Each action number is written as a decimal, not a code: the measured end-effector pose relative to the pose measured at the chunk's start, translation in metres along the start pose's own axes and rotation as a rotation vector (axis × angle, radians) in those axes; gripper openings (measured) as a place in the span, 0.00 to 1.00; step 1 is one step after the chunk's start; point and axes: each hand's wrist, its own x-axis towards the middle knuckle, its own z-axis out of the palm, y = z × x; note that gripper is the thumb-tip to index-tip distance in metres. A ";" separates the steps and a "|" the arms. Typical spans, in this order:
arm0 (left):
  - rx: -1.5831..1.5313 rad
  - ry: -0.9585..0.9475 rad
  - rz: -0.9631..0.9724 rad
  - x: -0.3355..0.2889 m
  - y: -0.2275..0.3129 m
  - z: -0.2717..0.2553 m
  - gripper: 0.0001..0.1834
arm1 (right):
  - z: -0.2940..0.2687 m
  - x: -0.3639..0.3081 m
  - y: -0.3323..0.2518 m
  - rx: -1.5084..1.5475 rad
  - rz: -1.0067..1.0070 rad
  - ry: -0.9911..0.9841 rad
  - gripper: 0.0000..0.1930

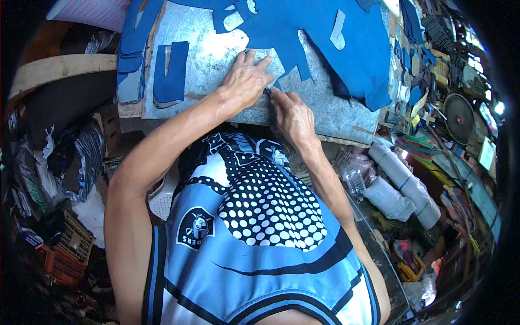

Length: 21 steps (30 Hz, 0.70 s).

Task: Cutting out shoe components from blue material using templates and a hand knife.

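Observation:
A large blue sheet of leather-like material [336, 59] covers much of the metal-topped table [211, 67]. My left hand [248, 80] lies on the work at the sheet's near edge, fingers spread, pressing down beside a pale grey flat piece [274, 60]. Just to its right, my right hand [294, 115] is closed around a thin dark tool [267, 91] whose tip points toward my left fingers; its exact kind is mostly hidden. A narrow blue strip [295, 64] hangs off the sheet near both hands.
A cut blue piece with a slot [171, 73] lies on the left of the table, near stacked blue pieces [130, 62]. A pale elongated piece [338, 30] rests on the sheet. Plastic-wrapped rolls [405, 184], a fan [459, 118] and crates [65, 265] crowd the sides.

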 end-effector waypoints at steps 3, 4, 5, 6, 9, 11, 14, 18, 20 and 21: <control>-0.057 -0.021 -0.058 -0.003 0.002 -0.002 0.18 | -0.004 -0.011 0.005 0.004 -0.004 0.006 0.16; -0.063 -0.021 -0.067 -0.003 0.003 -0.002 0.18 | -0.005 -0.014 0.007 0.003 0.003 -0.009 0.16; -0.070 -0.020 -0.075 -0.003 0.003 -0.001 0.17 | -0.007 -0.018 0.009 0.000 0.012 -0.024 0.16; -0.071 -0.018 -0.076 -0.003 0.003 0.000 0.17 | -0.008 -0.023 0.011 -0.002 0.011 -0.024 0.16; -0.086 0.004 -0.096 -0.004 0.005 0.002 0.16 | -0.012 -0.034 0.018 0.009 0.005 -0.031 0.16; -0.106 0.016 -0.104 -0.006 0.005 0.001 0.15 | -0.017 -0.037 0.019 0.047 0.036 -0.070 0.16; -0.127 0.057 -0.108 -0.007 0.004 0.007 0.14 | -0.030 -0.019 0.023 0.218 0.037 0.040 0.14; -0.174 0.017 -0.153 -0.014 0.009 -0.005 0.13 | -0.041 0.056 0.023 0.265 -0.188 0.163 0.13; -0.176 0.075 -0.204 -0.011 0.016 0.000 0.16 | -0.037 0.095 0.029 0.243 -0.287 0.140 0.13; -0.178 0.126 -0.244 -0.011 0.019 0.004 0.19 | -0.033 0.110 0.029 0.198 -0.349 0.068 0.13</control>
